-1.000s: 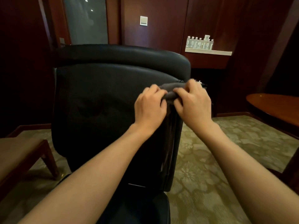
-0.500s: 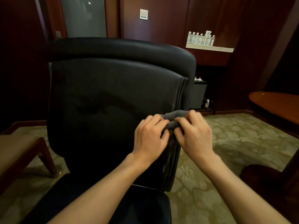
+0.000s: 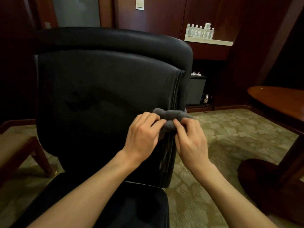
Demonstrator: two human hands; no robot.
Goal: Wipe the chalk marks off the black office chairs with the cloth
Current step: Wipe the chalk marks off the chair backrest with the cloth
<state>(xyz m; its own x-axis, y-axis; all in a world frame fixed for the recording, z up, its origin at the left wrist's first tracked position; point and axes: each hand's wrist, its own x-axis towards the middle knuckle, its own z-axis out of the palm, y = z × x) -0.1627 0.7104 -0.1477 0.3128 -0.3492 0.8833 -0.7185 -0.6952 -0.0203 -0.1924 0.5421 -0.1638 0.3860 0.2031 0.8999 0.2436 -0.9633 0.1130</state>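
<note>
A black office chair (image 3: 105, 96) stands in front of the person, its backrest facing the camera. The backrest is smooth, leather-like, with a thick rounded roll along the top and a piped seam down its right edge. The lower right side of the backrest is glossy and reflects light. Part of the padded seat shows at the bottom of the view.

A grey cloth (image 3: 171, 116), soft and fuzzy, is bunched into a thick roll against the right edge of the backrest, about halfway down. The left hand (image 3: 143, 137) grips the left end of the cloth with curled fingers (image 3: 153, 120). The right hand (image 3: 190, 139) grips the right end, its fingers (image 3: 181, 124) also curled over the fabric. The two hands are just beside each other, almost touching, with both bare forearms reaching in from below. I cannot make out chalk marks on the chair in this dim light.

The floor has a green-beige carpet (image 3: 230, 132) with a leafy pattern. The walls are dark red-brown wood panels, with a pale switch plate (image 3: 140, 4) high up. At the right, a white shelf (image 3: 209, 41) carries a row of small clear bottles (image 3: 199, 31). Below it stands a dark cabinet (image 3: 196, 91). At the far right is a polished wooden table (image 3: 276, 102) with a rounded edge. At the left is a wooden chair (image 3: 19, 150) with a tan seat.
</note>
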